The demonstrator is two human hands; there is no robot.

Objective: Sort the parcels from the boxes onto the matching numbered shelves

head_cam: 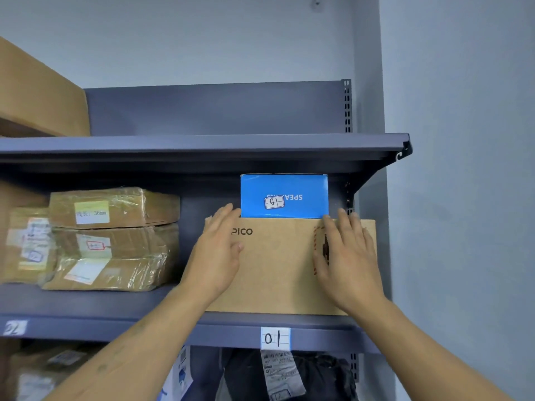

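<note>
Two flat hands press a brown cardboard parcel on the shelf tagged 01.

At the left end of the grey metal shelf (115,302) sits a stack of taped parcels (113,238), brown and wrapped in clear tape. The left hand (218,253) lies open, fingers straight, palm against the left end of the brown cardboard parcel (278,267). This plain box, printed "PICO" upright, faces the camera. It rests at the shelf's right end by the front edge, its long axis running along that edge, directly above the white 01 tag (275,339). Behind it stands a blue parcel (283,195), its print upside down, with a handwritten 01 sticker. The right hand (347,256), open with straight fingers, presses the box's right end, fingertips at its top edge.
</note>
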